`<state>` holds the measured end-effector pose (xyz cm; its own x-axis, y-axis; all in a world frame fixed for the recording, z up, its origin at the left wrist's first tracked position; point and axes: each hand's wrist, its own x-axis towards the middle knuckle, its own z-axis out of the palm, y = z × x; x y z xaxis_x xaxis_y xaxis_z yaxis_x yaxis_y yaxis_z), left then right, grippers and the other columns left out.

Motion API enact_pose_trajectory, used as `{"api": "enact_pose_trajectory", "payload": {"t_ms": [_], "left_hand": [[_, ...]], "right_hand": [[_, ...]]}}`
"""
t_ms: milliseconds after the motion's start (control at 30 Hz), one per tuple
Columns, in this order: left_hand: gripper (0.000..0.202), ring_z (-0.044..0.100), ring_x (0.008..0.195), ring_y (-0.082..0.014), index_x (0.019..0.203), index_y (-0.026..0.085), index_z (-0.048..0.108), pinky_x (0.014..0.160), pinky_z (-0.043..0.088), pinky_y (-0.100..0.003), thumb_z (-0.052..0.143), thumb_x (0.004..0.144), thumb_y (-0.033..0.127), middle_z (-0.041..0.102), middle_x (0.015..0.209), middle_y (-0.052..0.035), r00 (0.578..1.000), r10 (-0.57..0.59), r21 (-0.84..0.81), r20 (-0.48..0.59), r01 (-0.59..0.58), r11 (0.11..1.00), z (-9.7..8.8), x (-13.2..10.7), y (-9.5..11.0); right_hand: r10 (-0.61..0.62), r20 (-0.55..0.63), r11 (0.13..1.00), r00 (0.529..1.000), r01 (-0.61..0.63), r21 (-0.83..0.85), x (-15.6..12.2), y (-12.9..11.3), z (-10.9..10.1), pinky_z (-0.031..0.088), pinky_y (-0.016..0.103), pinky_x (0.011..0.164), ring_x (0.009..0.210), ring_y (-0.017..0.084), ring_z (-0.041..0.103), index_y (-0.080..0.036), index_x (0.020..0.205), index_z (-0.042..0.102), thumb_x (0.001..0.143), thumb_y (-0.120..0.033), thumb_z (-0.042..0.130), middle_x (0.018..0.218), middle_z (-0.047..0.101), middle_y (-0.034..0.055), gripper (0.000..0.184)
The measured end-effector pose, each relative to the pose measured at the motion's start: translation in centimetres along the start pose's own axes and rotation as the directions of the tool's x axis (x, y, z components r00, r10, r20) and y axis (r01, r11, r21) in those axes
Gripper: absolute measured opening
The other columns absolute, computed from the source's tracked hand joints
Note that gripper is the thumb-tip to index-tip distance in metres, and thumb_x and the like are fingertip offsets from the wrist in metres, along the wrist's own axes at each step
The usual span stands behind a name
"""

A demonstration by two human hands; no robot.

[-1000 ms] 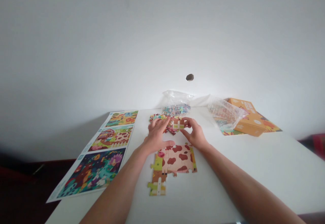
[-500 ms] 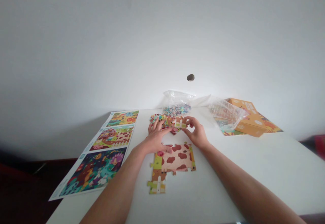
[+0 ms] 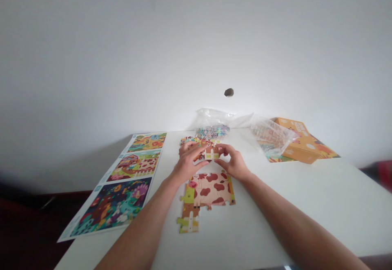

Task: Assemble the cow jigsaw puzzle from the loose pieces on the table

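Note:
A puzzle piece (image 3: 211, 154) printed with a white fence on brown and green is held up between my two hands. The thumb and fingers of my right hand (image 3: 234, 163) pinch its right edge. My left hand (image 3: 189, 161) grips it from the left, fingers above and thumb below. Just behind them lies a heap of loose puzzle pieces (image 3: 186, 140), partly covered by my left fingers. Nearer to me is a joined section of puzzle (image 3: 211, 190), showing a spotted cow's body with a strip of brown, green and white fence running down its left side.
At the left, a picture sheet (image 3: 114, 206) with several printed scenes lies over the table edge. Clear plastic bags (image 3: 212, 119) with pieces inside rest against the wall. On the right, an orange box (image 3: 301, 143) lies on a colourful printed sheet (image 3: 329, 151). The white table (image 3: 306, 192) extends beneath.
My right hand has brought the fence piece slightly left and toward me. My left hand has come off the pile and its fingers have closed on the piece's left side.

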<state>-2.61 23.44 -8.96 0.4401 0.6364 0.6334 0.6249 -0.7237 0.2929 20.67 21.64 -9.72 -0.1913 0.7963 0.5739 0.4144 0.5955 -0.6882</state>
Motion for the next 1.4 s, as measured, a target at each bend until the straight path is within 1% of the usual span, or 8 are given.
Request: {"api": "enact_pose_trajectory", "payload": {"t_ms": [167, 500, 700, 800, 1000, 1133, 1267, 1400], "left_hand": [[0.048, 0.053, 0.112, -0.0272, 0.129, 0.028, 0.063, 0.104, 0.040, -0.048, 0.075, 0.083, 0.031, 0.074, 0.107, -0.0047, 0.999, 0.003, 0.003, -0.050, -0.003, 1.000, 0.0, 0.1, 0.0], [0.046, 0.055, 0.109, -0.0267, 0.127, 0.028, 0.065, 0.098, 0.047, -0.045, 0.075, 0.083, 0.031, 0.074, 0.104, -0.0045, 0.999, -0.006, -0.067, -0.044, 0.003, 0.998, -0.2, 0.3, 0.8], [0.063, 0.051, 0.121, -0.0297, 0.131, 0.028, 0.062, 0.109, 0.039, -0.050, 0.081, 0.073, 0.045, 0.067, 0.125, -0.0066, 0.996, -0.020, -0.181, 0.087, 0.036, 0.983, -1.1, 0.5, 2.2], [0.049, 0.042, 0.133, -0.0330, 0.115, 0.030, 0.071, 0.116, 0.029, -0.054, 0.082, 0.071, 0.045, 0.053, 0.143, -0.0054, 0.977, 0.017, -0.145, 0.211, 0.014, 0.989, -1.5, 0.5, 2.9], [0.043, 0.014, 0.147, -0.0456, 0.107, 0.037, 0.076, 0.119, 0.011, -0.067, 0.084, 0.065, 0.037, 0.016, 0.164, 0.0035, 0.855, -0.019, -0.045, 0.518, 0.050, 0.998, -1.4, -0.2, 3.2], [0.038, 0.008, 0.150, -0.0443, 0.107, 0.039, 0.076, 0.121, 0.007, -0.064, 0.081, 0.069, 0.036, 0.017, 0.163, 0.0072, 0.845, -0.028, -0.044, 0.534, 0.061, 0.997, -1.5, -0.2, 3.3], [0.040, 0.009, 0.151, -0.0401, 0.106, 0.038, 0.075, 0.124, 0.008, -0.058, 0.075, 0.070, 0.021, 0.020, 0.162, 0.0084, 0.856, -0.005, -0.047, 0.516, 0.034, 0.998, -1.6, -0.1, 3.7], [0.039, 0.009, 0.151, -0.0403, 0.107, 0.036, 0.074, 0.123, 0.010, -0.058, 0.076, 0.070, 0.023, 0.021, 0.162, 0.0066, 0.850, -0.003, -0.046, 0.528, 0.033, 0.998, -1.7, -0.1, 4.2]], "right_hand": [[0.005, 0.017, 1.000, 1.000, -0.005, -0.012, 0.0, 0.1, 0.0, 0.050, 0.033, 0.079, 0.084, 0.018, 0.058, -0.024, 0.123, 0.058, 0.082, -0.028, 0.072, 0.095, 0.066, 0.0033, 0.044], [-0.054, 0.052, 0.996, 0.997, 0.057, -0.071, -0.4, -0.6, -1.1, 0.050, 0.037, 0.084, 0.092, 0.021, 0.058, -0.025, 0.123, 0.056, 0.083, -0.027, 0.072, 0.097, 0.065, 0.0040, 0.043], [0.054, 0.108, 0.997, 0.993, -0.048, -0.063, -2.3, -2.4, -3.7, 0.049, 0.038, 0.087, 0.098, 0.021, 0.058, -0.024, 0.118, 0.058, 0.081, -0.031, 0.073, 0.111, 0.063, 0.0060, 0.041], [0.192, 0.109, 0.981, 0.975, -0.193, 0.003, -4.3, -3.1, -5.3, 0.049, 0.038, 0.090, 0.107, 0.023, 0.059, -0.026, 0.117, 0.058, 0.081, -0.037, 0.074, 0.118, 0.063, 0.0056, 0.041], [0.372, 0.181, 0.927, 0.911, -0.376, -0.012, -9.5, -3.6, -8.6, 0.044, 0.043, 0.101, 0.128, 0.027, 0.050, -0.029, 0.122, 0.059, 0.081, -0.045, 0.074, 0.140, 0.052, 0.0069, 0.046], [0.375, 0.189, 0.926, 0.908, -0.378, -0.022, -11.2, -5.0, -9.2, 0.039, 0.046, 0.109, 0.133, 0.030, 0.046, -0.028, 0.121, 0.061, 0.082, -0.045, 0.073, 0.145, 0.048, 0.0092, 0.045], [0.347, 0.263, 0.938, 0.900, -0.335, -0.092, -11.6, -7.2, -8.3, 0.032, 0.048, 0.116, 0.137, 0.029, 0.040, -0.028, 0.120, 0.062, 0.082, -0.041, 0.074, 0.148, 0.044, 0.0083, 0.042], [0.320, 0.337, 0.946, 0.886, -0.277, -0.171, -11.5, -8.4, -7.4, 0.033, 0.049, 0.114, 0.138, 0.029, 0.036, -0.029, 0.119, 0.062, 0.080, -0.040, 0.075, 0.148, 0.041, 0.0080, 0.043]]}}
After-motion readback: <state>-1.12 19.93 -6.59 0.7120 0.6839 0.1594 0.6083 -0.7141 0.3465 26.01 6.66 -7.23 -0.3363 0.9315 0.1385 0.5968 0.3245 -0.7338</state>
